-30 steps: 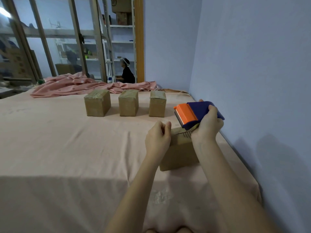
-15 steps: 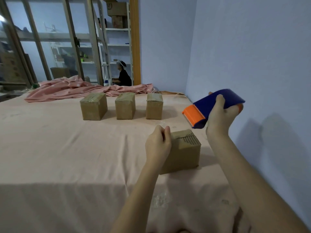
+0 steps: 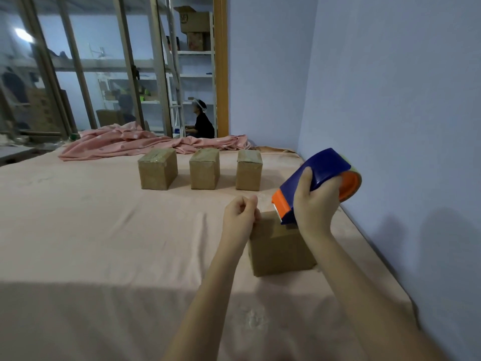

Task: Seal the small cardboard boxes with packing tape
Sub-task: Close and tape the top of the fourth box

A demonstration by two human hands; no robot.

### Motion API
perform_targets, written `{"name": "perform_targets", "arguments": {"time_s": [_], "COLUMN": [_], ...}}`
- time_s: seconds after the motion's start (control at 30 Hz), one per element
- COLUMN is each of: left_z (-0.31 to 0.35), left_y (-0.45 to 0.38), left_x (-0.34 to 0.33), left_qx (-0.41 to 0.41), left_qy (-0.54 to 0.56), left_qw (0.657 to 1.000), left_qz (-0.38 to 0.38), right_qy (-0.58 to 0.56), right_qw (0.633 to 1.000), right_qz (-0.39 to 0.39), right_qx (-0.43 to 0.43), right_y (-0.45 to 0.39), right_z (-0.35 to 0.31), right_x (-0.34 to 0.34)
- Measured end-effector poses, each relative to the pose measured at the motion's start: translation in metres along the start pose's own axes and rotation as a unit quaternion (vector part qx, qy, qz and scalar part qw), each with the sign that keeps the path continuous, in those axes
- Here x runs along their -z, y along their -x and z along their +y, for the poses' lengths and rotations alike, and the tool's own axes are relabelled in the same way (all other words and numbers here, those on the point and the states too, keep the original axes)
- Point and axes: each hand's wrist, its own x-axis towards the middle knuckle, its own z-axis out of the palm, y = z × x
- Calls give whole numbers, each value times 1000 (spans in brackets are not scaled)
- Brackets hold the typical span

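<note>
A small cardboard box (image 3: 278, 252) stands on the pink-sheeted surface (image 3: 104, 230) near its right edge. My right hand (image 3: 315, 208) grips a blue and orange tape dispenser (image 3: 321, 171), tilted with its orange blade end down on the top of the box. My left hand (image 3: 240, 217) sits at the box's top left edge, fingers curled, thumb and forefinger pinched on what looks like the clear tape's end. Three taped boxes stand in a row farther back: left (image 3: 157, 169), middle (image 3: 204, 169), right (image 3: 248, 170).
A crumpled pink blanket (image 3: 145, 142) lies along the far edge. A blue wall (image 3: 390, 100) runs close along the right side. Behind glass panes at the back, shelves and a seated person (image 3: 201, 123) are visible.
My right hand lifted the dispenser up off the box, then brought it back down so its blade end meets the box top. My left hand stayed at the box's left edge.
</note>
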Motion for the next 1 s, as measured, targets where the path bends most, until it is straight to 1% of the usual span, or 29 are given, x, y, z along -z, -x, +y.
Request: {"name": "perform_targets", "arguments": {"time_s": [0.2,0.37,0.43,0.47,0.57,0.67,0.77,0.87,1.0], "left_z": [3,7,9,9,8,8,7,5,8], "left_y": [-3,-5,-6,-8,-12,-13,-9,-3,1], "left_x": [-2,0,3,4,12,15,16,19,19], "left_qx": [24,45,47,45,66,93,110,100,98], "left_qy": [32,2,-58,-108,-276,-340,-322,-286,-274], "left_qw": [999,999,997,993,959,936,940,953,956], "left_qz": [-9,-1,0,-1,-10,-19,-24,-22,-32], "right_qy": [57,108,125,134,156,171,188,199,192], "right_qw": [998,992,990,989,985,981,977,975,974], "right_qz": [-19,-33,-36,-38,-49,-60,-77,-79,-79], "right_qx": [21,51,57,57,53,67,62,66,87], "right_y": [5,10,11,10,12,12,11,11,8], "right_z": [-1,-2,-2,-1,0,-1,-1,1,-5], "right_x": [-9,-15,-14,-13,-11,-12,-15,-16,-19]}}
